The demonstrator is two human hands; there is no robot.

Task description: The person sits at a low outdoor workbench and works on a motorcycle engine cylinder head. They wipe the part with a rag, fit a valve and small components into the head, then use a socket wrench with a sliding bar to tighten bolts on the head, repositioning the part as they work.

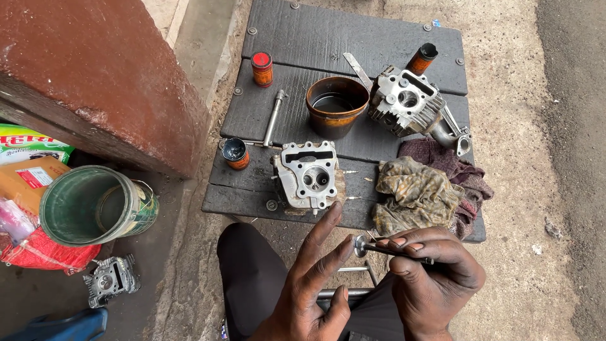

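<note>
My right hand (435, 275) grips a small metal engine valve (379, 247) by its dark stem, with the round head pointing left. My left hand (312, 287) is spread beside it, and one fingertip touches the valve head. Just beyond my hands, a silver cylinder head (308, 173) lies on the front of a dark wooden bench (353, 38). A second cylinder head (407, 101) with an intake pipe rests at the back right.
On the bench are an orange-brown tub (336, 104), a small round tin (235, 153), an orange bottle (262, 68), a T-handle wrench (273, 120) and dirty rags (429, 189). A green bucket (95, 203) and another engine part (110, 279) lie on the ground at left, below a red wall.
</note>
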